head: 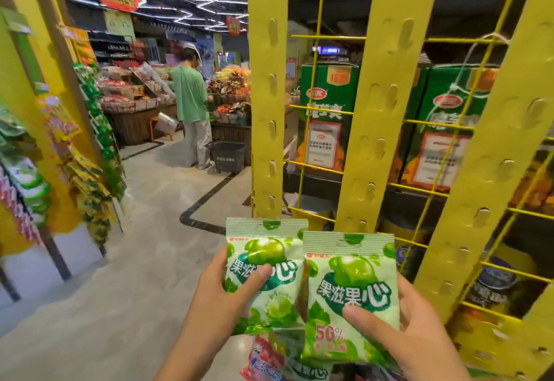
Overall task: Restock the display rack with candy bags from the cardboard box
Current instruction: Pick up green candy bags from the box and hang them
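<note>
Lower centre, my left hand (215, 296) pinches the left bag (263, 272); my right hand (416, 338) pinches the right bag (347, 299). I'd hook one at a time, hole squarely over a peg (371, 191) on the strip (389, 65).

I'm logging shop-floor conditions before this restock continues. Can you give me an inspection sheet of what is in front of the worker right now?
Surface: pale floor; no table in view.
Job's things: left bag and right bag, both green candy, held side by side; display rack strips show bare pegs; cardboard box not in view.
Clutter: pink bag and a further green bag below the hands.
Grips: left hand pinches left bag; right hand pinches right bag.
Cables: nothing seen; only a white string tied to the rack's wire grid.
Surroundings: shopper beside basket; green cartons behind rack; snack packs hanging at left.
</note>
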`<state>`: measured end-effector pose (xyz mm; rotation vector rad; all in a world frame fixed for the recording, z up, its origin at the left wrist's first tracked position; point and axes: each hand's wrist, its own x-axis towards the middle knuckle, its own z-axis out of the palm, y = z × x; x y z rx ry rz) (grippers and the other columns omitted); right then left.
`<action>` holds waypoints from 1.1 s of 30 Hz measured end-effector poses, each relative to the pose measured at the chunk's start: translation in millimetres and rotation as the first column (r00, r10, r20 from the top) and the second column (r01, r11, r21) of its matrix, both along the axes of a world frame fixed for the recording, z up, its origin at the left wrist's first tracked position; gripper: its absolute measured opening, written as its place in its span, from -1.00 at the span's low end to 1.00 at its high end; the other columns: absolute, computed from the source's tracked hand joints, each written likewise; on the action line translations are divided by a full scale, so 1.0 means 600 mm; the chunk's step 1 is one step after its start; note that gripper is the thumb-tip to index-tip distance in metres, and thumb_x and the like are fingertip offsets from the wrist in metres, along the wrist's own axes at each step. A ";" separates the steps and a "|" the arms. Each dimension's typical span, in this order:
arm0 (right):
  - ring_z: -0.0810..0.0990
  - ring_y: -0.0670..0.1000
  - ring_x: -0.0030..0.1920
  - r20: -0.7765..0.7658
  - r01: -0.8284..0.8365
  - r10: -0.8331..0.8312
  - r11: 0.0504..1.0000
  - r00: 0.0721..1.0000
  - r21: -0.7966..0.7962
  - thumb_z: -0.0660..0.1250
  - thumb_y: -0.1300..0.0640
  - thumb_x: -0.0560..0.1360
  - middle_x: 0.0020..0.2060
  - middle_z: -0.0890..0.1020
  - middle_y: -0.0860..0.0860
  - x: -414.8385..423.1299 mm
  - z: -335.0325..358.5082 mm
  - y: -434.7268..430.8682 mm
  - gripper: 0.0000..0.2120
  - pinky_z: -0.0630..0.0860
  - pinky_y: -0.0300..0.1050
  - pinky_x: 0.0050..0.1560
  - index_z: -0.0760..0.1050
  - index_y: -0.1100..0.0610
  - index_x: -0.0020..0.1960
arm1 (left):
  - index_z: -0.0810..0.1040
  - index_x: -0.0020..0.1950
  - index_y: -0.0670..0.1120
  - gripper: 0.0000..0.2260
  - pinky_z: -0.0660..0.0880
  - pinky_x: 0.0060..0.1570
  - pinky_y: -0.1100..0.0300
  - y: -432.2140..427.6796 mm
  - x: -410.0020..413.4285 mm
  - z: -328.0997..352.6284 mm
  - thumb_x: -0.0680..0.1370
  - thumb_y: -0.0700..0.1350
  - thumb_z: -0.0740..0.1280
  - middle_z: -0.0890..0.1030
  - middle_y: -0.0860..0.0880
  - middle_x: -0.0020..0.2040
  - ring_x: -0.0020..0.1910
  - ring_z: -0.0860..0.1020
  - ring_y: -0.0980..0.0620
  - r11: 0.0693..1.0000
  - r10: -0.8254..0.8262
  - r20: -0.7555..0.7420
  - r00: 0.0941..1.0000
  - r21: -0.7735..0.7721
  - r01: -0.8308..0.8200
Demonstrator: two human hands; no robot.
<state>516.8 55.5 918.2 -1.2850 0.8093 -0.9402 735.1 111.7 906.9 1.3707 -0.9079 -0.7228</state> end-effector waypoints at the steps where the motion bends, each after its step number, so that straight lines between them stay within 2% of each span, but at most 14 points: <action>1: 0.74 -0.04 -0.18 0.000 0.007 -0.007 1.000 1.000 -0.001 0.70 0.15 0.09 -0.14 0.76 0.00 0.007 0.001 -0.004 -0.38 0.60 -0.28 -0.35 0.55 0.04 0.10 | 0.55 0.02 0.14 -0.80 0.47 -0.47 0.38 -0.006 0.009 0.003 0.48 -0.11 0.44 0.71 0.20 -0.17 -0.26 0.67 0.21 1.000 -0.006 -0.004 1.000 -0.001 0.006; 3: 0.73 -0.09 -0.22 -0.014 0.036 -0.036 0.999 0.999 -0.002 0.61 0.29 0.18 -0.17 0.76 -0.03 0.022 0.005 -0.005 -0.47 0.58 -0.32 -0.38 0.55 0.03 0.08 | 0.56 0.04 0.13 -0.82 0.48 -0.47 0.35 -0.020 0.029 0.006 0.49 -0.08 0.44 0.71 0.17 -0.16 -0.25 0.68 0.19 1.000 -0.030 -0.007 1.000 -0.003 0.029; 6: 0.73 -0.08 -0.20 -0.029 0.052 -0.052 0.999 0.998 -0.015 0.66 0.35 0.11 -0.15 0.76 -0.02 0.047 0.015 -0.002 -0.37 0.57 -0.34 -0.36 0.55 0.05 0.11 | 0.58 0.06 0.14 -0.82 0.54 -0.41 0.27 -0.039 0.058 0.013 0.48 -0.04 0.43 0.72 0.12 -0.11 -0.18 0.69 0.13 0.995 -0.098 0.027 0.995 0.000 0.098; 9: 0.74 -0.03 -0.10 -0.024 0.080 -0.081 0.996 0.996 -0.051 0.64 0.12 0.03 -0.07 0.75 0.02 0.065 0.013 0.004 -0.29 0.60 -0.31 -0.27 0.55 0.06 0.16 | 0.58 0.12 0.12 -0.78 0.56 -0.40 0.21 -0.055 0.080 0.013 0.49 -0.04 0.42 0.72 0.08 -0.07 -0.15 0.70 0.09 0.982 -0.191 0.042 0.981 0.007 0.190; 12: 0.74 0.02 -0.05 -0.030 0.108 -0.110 0.992 0.993 -0.061 0.62 0.05 -0.07 -0.03 0.75 0.04 0.077 0.011 0.014 -0.18 0.63 -0.25 -0.23 0.55 0.07 0.20 | 0.57 0.13 0.13 -0.75 0.52 -0.42 0.26 -0.065 0.096 0.016 0.46 0.01 0.42 0.72 0.08 -0.07 -0.18 0.69 0.11 0.968 -0.250 0.036 0.968 0.009 0.250; 15: 0.74 0.00 -0.07 -0.033 0.148 -0.150 0.987 0.988 -0.057 0.72 -0.07 -0.23 -0.04 0.75 0.02 0.087 0.012 0.027 -0.04 0.63 -0.24 -0.25 0.57 0.02 0.16 | 0.58 0.10 0.17 -0.78 0.64 -0.28 0.03 -0.075 0.106 0.021 0.46 0.02 0.42 0.72 0.07 -0.06 -0.12 0.70 0.07 0.953 -0.303 0.041 0.952 0.009 0.303; 17: 0.74 0.01 -0.08 -0.023 0.180 -0.182 0.982 0.983 -0.059 0.71 -0.15 -0.31 -0.05 0.75 0.03 0.094 0.012 0.034 0.02 0.63 -0.24 -0.27 0.58 0.01 0.14 | 0.57 0.11 0.16 -0.80 0.56 -0.38 0.19 -0.080 0.111 0.025 0.50 -0.03 0.41 0.72 0.10 -0.07 -0.16 0.69 0.14 0.941 -0.337 0.041 0.941 -0.006 0.338; 19: 0.74 0.03 -0.07 -0.020 0.193 -0.195 0.979 0.981 -0.061 0.71 -0.16 -0.32 -0.04 0.75 0.04 0.103 0.016 0.040 0.03 0.64 -0.21 -0.25 0.58 0.01 0.14 | 0.57 0.14 0.13 -0.79 0.46 -0.44 0.35 -0.085 0.116 0.030 0.52 -0.06 0.41 0.72 0.12 -0.08 -0.22 0.67 0.20 0.927 -0.374 0.032 0.927 -0.011 0.374; 20: 0.74 0.03 -0.06 -0.019 0.202 -0.203 0.977 0.979 -0.068 0.71 -0.16 -0.31 -0.04 0.75 0.04 0.106 0.017 0.042 0.01 0.64 -0.20 -0.24 0.58 0.01 0.14 | 0.56 0.15 0.13 -0.78 0.48 -0.42 0.34 -0.087 0.118 0.033 0.52 -0.06 0.41 0.72 0.13 -0.07 -0.19 0.68 0.18 0.919 -0.394 0.024 0.919 -0.002 0.394; 22: 0.74 0.04 -0.04 -0.024 0.230 -0.233 0.969 0.972 -0.089 0.71 -0.18 -0.28 -0.02 0.75 0.03 0.110 0.018 0.045 0.00 0.66 -0.18 -0.19 0.58 0.01 0.14 | 0.57 0.15 0.14 -0.78 0.61 -0.24 0.13 -0.093 0.122 0.035 0.51 -0.04 0.42 0.72 0.10 -0.04 -0.10 0.71 0.07 0.905 -0.426 0.010 0.905 0.020 0.426; 24: 0.73 0.04 0.00 -0.027 0.263 -0.267 0.959 0.963 -0.103 0.71 -0.19 -0.26 0.00 0.74 0.02 0.114 0.018 0.049 -0.02 0.66 -0.08 -0.09 0.58 0.00 0.14 | 0.57 0.13 0.14 -0.78 0.63 -0.03 -0.13 -0.097 0.125 0.035 0.50 -0.03 0.43 0.73 0.07 -0.04 -0.06 0.71 0.00 0.897 -0.441 -0.014 0.897 0.030 0.441; 28: 0.72 0.05 0.02 -0.040 0.295 -0.301 0.949 0.953 -0.112 0.71 -0.19 -0.23 0.02 0.74 0.02 0.121 0.021 0.054 -0.04 0.58 0.11 0.08 0.58 -0.02 0.15 | 0.56 0.16 0.10 -0.77 0.62 0.01 -0.17 -0.099 0.127 0.035 0.51 -0.06 0.42 0.73 0.05 -0.04 -0.08 0.72 0.00 0.883 -0.467 -0.040 0.883 0.027 0.468; 30: 0.72 0.04 0.02 -0.050 0.300 -0.307 0.947 0.950 -0.119 0.71 -0.20 -0.22 0.02 0.74 0.01 0.123 0.020 0.055 -0.04 0.59 0.10 0.07 0.57 -0.01 0.16 | 0.56 0.17 0.10 -0.76 0.63 0.00 -0.16 -0.099 0.130 0.034 0.51 -0.06 0.42 0.73 0.05 -0.03 -0.07 0.72 0.00 0.878 -0.476 -0.052 0.878 0.027 0.478; 33: 0.72 0.02 0.02 -0.055 0.286 -0.295 0.949 0.954 -0.133 0.70 -0.18 -0.18 0.02 0.74 0.00 0.125 0.019 0.055 -0.06 0.66 -0.09 -0.05 0.56 0.00 0.17 | 0.56 0.17 0.12 -0.76 0.63 0.00 -0.13 -0.101 0.132 0.029 0.52 -0.07 0.42 0.73 0.05 -0.01 -0.06 0.71 0.00 0.872 -0.486 -0.055 0.872 0.033 0.488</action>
